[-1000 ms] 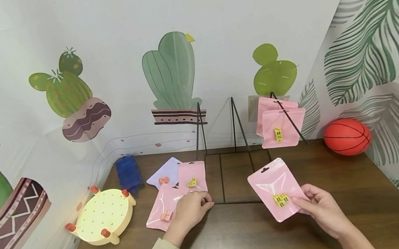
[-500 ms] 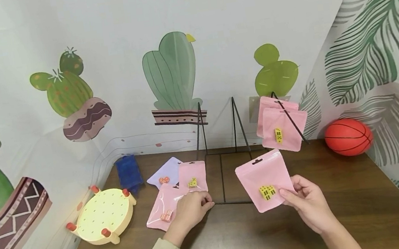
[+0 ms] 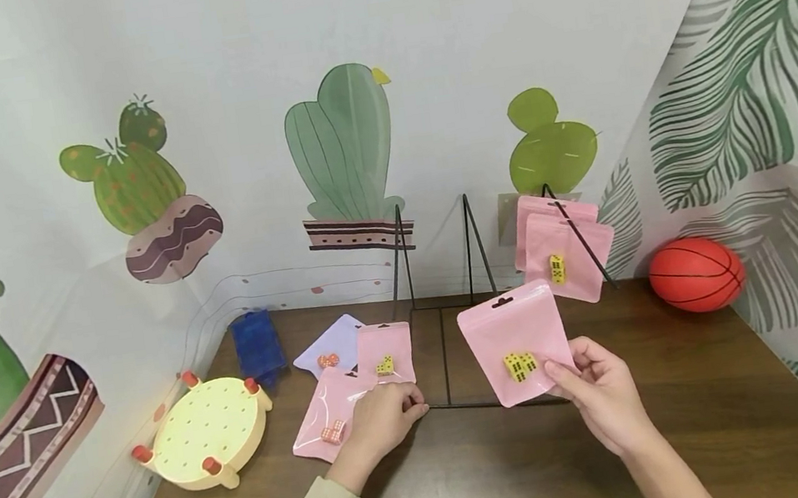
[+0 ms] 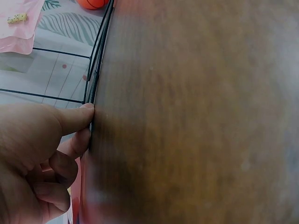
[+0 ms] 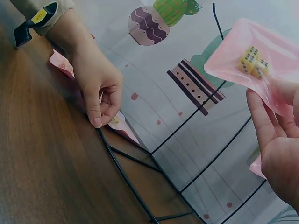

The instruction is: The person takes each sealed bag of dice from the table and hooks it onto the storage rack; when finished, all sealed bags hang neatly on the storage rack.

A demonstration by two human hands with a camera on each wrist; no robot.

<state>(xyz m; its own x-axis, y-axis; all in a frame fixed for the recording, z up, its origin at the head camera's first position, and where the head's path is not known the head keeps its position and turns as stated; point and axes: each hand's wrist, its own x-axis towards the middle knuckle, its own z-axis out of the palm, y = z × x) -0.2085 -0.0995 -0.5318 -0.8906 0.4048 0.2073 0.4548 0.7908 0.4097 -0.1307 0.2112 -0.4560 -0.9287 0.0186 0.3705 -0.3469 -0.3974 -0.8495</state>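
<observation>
My right hand [image 3: 603,394] pinches a pink zip pouch [image 3: 507,325] by its lower right corner. Yellow dice [image 3: 519,366] show through the pouch, and its slotted hang hole is at the top. My left hand [image 3: 384,419] pinches the front left corner of a black wire display rack [image 3: 446,361], thumb and finger on the wire in the left wrist view. On the rack's right prong hang pink pouches [image 3: 570,256], the front one with yellow dice. Beside the left hand lie a pink pouch with yellow dice [image 3: 384,343] and a pink pouch with orange dice [image 3: 325,406].
A lilac pouch [image 3: 329,346] with orange dice lies behind those pouches. Further left are a dark blue item [image 3: 256,341] and a round yellow pegged stand [image 3: 207,430] with red tips. A red toy basketball [image 3: 696,274] sits at the back right, against the fabric backdrop.
My right hand has carried the pink pouch left and upward, closer to the rack, and turned it more upright. The front hanging pouch has swung slightly. My left hand stays on the rack corner.
</observation>
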